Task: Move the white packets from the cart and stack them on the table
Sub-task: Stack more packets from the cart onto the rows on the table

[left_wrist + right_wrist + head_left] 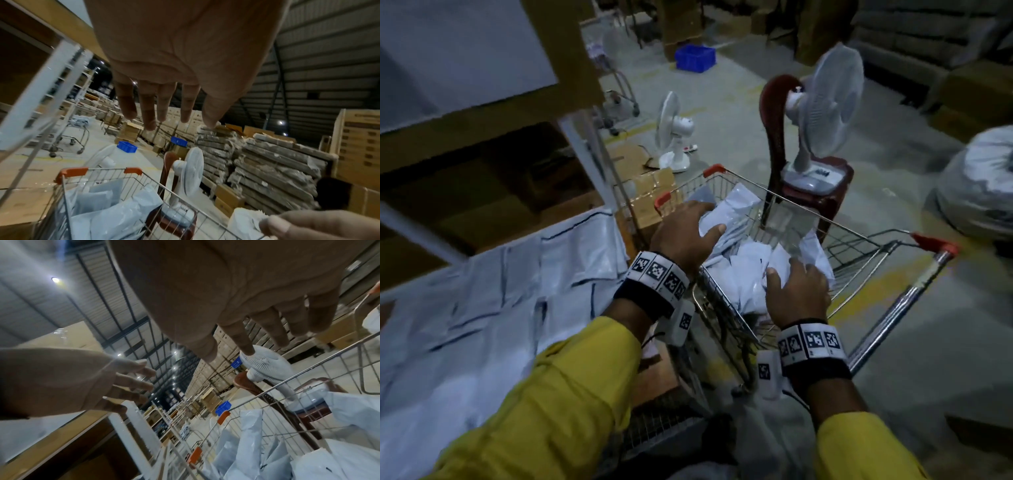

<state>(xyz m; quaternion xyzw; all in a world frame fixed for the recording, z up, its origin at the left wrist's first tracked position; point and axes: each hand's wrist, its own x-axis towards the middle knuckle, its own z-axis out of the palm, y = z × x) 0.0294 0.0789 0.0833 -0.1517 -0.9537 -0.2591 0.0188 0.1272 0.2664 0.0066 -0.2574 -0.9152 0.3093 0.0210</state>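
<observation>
The wire cart (914, 291) with red corner caps stands in front of me, holding a loose heap of white packets (743, 270). My left hand (688, 222) hovers open over the far left of the heap, fingers spread and holding nothing. My right hand (796, 274) is open just above the nearer packets, its fingers loosely bent. The left wrist view shows the left hand (164, 104) empty above the cart (98, 170) and packets (115, 216). The right wrist view shows the right hand (236, 331) empty over the packets (251, 431). More white packets (482, 301) lie spread on the table to my left.
A white fan (825, 102) sits on a maroon chair (815, 192) just beyond the cart. Another fan (671, 133) stands on the floor, and cardboard boxes (650, 195) lie beside the cart. A big white sack (979, 185) is at the right and a shelf rack (571, 68) at the left.
</observation>
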